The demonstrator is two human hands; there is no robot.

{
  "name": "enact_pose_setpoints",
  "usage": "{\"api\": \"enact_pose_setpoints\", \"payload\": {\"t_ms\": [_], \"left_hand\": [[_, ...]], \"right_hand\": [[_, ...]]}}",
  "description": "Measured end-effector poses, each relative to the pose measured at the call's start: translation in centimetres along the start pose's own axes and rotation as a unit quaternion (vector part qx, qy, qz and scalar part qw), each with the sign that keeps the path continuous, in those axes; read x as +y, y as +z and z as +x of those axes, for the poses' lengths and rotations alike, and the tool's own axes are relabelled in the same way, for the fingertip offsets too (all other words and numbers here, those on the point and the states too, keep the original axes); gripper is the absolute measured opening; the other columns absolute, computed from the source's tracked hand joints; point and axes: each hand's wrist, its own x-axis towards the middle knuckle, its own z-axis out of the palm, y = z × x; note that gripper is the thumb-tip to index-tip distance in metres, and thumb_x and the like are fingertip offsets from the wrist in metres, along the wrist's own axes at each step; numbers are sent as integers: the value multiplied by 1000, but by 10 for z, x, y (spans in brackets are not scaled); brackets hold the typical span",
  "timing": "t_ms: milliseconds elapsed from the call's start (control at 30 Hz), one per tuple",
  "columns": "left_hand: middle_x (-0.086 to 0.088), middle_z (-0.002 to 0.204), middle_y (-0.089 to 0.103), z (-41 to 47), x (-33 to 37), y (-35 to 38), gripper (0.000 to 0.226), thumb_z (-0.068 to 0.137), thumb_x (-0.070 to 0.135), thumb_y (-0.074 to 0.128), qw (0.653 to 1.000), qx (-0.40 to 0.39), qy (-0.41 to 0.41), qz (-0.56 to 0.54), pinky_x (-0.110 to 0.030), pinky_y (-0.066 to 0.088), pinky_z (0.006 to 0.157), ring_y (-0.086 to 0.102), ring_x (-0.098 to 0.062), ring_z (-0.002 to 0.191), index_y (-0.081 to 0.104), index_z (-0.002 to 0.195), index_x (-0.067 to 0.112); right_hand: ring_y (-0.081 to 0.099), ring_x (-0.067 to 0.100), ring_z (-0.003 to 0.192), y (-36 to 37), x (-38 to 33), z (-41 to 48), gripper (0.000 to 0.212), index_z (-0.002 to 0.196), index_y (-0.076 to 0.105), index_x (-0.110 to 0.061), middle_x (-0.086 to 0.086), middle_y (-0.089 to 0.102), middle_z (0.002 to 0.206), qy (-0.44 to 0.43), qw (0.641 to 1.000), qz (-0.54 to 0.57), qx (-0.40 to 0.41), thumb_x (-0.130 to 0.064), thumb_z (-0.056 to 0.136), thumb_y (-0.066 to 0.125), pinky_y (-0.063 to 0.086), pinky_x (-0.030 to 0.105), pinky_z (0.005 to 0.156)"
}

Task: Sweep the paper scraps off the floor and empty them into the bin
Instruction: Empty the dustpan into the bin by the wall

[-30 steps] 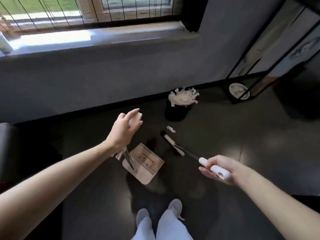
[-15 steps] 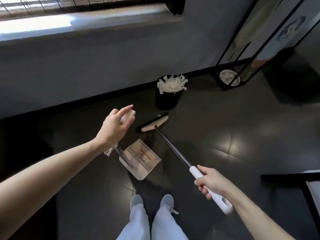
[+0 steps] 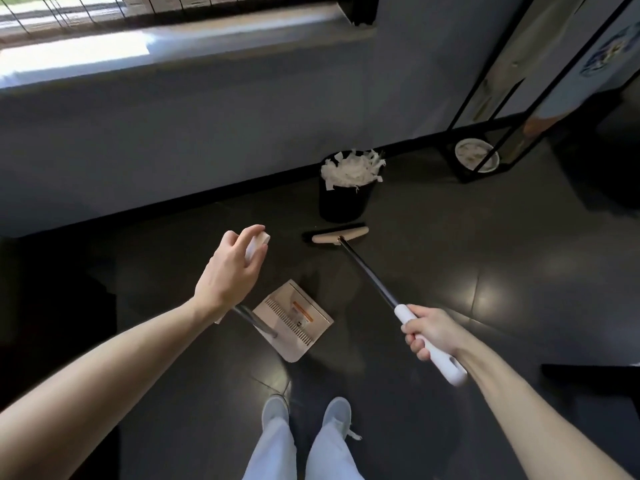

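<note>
The white handle top (image 3: pixel 259 241) of the dustpan (image 3: pixel 294 320) is held by the left hand (image 3: pixel 230 268), left of centre. The fingers are curled over it, but the palm side is hidden by the back of the hand. Only a short grey stretch of the handle is seen below the wrist. The pan is seen at mid-frame, low by the dark floor (image 3: pixel 450 258); its label is too blurred to be read.

The white grip of the broom (image 3: pixel 367 268) is clasped by the right hand (image 3: pixel 433 330), right of centre, with the fingers wrapped round it. The broom head (image 3: pixel 341 234) is set just in front of the black bin (image 3: pixel 346 199), upper centre; contact between them cannot be judged. Paper scraps (image 3: pixel 351 169) are heaped over the bin's rim, so its inside is hidden.

At the upper right a round white dish (image 3: pixel 476 155) is partly crossed by a black frame (image 3: pixel 495 95), itself cut off by the edge. Pale shoes (image 3: pixel 337 412) are seen at the bottom.
</note>
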Motion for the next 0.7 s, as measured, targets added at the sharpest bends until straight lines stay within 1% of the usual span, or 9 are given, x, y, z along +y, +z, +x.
{"api": "enact_pose_setpoints", "payload": {"t_ms": [67, 133, 200, 267, 433, 533, 633, 700], "left_hand": [[-3, 96, 45, 6, -2, 9, 40, 98, 43, 44, 1000, 15, -19, -4, -31, 45, 60, 51, -15, 71, 48, 135, 27], [-2, 100, 45, 14, -4, 19, 40, 98, 44, 43, 999, 25, -37, -18, -24, 41, 57, 49, -10, 72, 47, 135, 29], [0, 99, 45, 26, -6, 26, 39, 98, 44, 43, 998, 30, -44, -32, -17, 37, 55, 49, -7, 73, 48, 134, 30], [1, 99, 45, 41, -8, 28, 37, 99, 44, 44, 998, 35, -41, -39, -15, 36, 57, 49, -4, 75, 49, 133, 31], [1, 100, 46, 67, -8, 33, 37, 99, 47, 42, 997, 43, -53, -45, -17, 37, 58, 48, -2, 76, 49, 132, 31], [1, 101, 45, 66, -6, 33, 38, 100, 46, 42, 997, 37, -51, -45, -18, 37, 58, 47, -6, 75, 50, 133, 30], [0, 102, 45, 67, -4, 30, 39, 100, 45, 42, 997, 32, -57, -51, -28, 40, 65, 48, -14, 80, 50, 134, 28], [0, 103, 45, 66, -3, 29, 39, 100, 45, 42, 996, 28, -58, -56, -30, 41, 68, 49, -15, 82, 50, 134, 28]], "right_hand": [[36, 9, 38, -1, -13, 21, 17, 97, 52, -6, 6, 42, 59, 8, 1000, 16, 3, 8, 91, 45, 29, 17, 34], [37, 9, 38, -1, -25, 42, 16, 95, 50, -7, 5, 42, 55, 22, 999, 41, -2, 7, 91, 45, 29, 17, 33], [37, 8, 37, 2, -35, 62, 15, 97, 52, -8, 3, 43, 51, 41, 997, 72, -8, 4, 93, 45, 29, 16, 32], [37, 7, 36, 7, -42, 78, 16, 101, 53, -13, 1, 43, 49, 59, 993, 96, -19, 0, 95, 45, 29, 16, 32], [37, 6, 36, 25, -42, 76, 16, 98, 52, -25, -1, 44, 45, 121, 989, 78, -37, -12, 100, 43, 30, 16, 32], [35, 5, 35, 43, -37, 45, 15, 105, 52, -21, -1, 40, 46, 157, 983, 83, -52, -13, 100, 40, 28, 13, 32], [34, 4, 33, 52, -38, 8, 16, 108, 53, -15, 0, 39, 47, 171, 979, 86, -65, -9, 99, 41, 28, 13, 31], [34, 4, 32, 50, -46, -13, 17, 105, 52, -15, 0, 38, 46, 174, 977, 95, -75, -5, 97, 41, 27, 12, 31]]}}
